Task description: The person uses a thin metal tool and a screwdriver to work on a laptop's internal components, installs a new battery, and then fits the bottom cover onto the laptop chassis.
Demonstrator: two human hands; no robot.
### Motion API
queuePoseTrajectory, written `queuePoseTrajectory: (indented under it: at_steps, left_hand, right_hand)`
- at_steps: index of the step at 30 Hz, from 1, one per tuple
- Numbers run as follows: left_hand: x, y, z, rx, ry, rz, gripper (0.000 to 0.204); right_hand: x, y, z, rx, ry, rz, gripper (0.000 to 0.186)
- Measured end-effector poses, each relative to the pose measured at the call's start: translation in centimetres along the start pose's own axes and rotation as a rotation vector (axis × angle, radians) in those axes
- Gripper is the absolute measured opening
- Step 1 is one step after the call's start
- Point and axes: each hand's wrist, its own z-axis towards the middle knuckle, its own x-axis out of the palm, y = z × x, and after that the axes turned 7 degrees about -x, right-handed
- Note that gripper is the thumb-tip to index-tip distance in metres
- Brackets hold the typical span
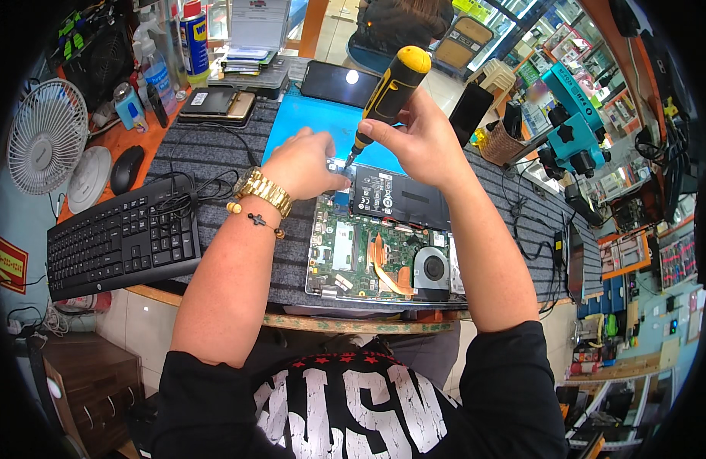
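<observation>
An opened laptop [383, 252] lies on a grey ribbed mat, its green board, copper heat pipe, round fan and black battery [403, 200] exposed. My right hand [418, 141] grips a yellow-and-black screwdriver [387, 88], held nearly upright, with its tip down at the laptop's far-left corner by the battery. My left hand [303, 164], wearing a gold watch and a bead bracelet, rests on that same corner right beside the tip, fingers bent down onto the case. Whether it pinches anything is hidden.
A black keyboard [123, 241], a mouse [126, 168] and a small white fan [45, 136] sit to the left. Behind are a blue mat [318, 118], spray cans, bottles, stacked devices and a dark tablet [339, 83]. A teal microscope [571, 122] and cables stand right.
</observation>
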Motion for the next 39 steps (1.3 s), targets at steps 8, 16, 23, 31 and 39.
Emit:
queuePoseTrajectory:
  at_steps: [8, 16, 23, 31, 39]
  left_hand:
    - [0.0, 0.1, 0.0, -0.004, 0.01, 0.009, 0.06]
    - [-0.1, 0.3, 0.4, 0.043, 0.008, 0.006, 0.063]
    - [0.2, 0.3, 0.4, 0.079, 0.013, 0.011, 0.064]
    - [0.5, 0.5, 0.6, 0.106, -0.014, 0.032, 0.062]
    - [0.6, 0.6, 0.7, 0.091, -0.018, 0.037, 0.061]
  right_hand:
    - [0.3, -0.6, -0.3, -0.053, -0.052, -0.019, 0.054]
    - [-0.3, -2.5, -0.7, -0.031, -0.135, 0.11, 0.051]
    - [-11.2, 0.5, -7.6, 0.031, -0.366, 0.078, 0.046]
    - [-19.4, -5.1, -20.0, 0.605, -0.028, -0.626, 0.053]
    - [-20.3, -8.2, -25.7, 0.814, -0.091, -0.803, 0.056]
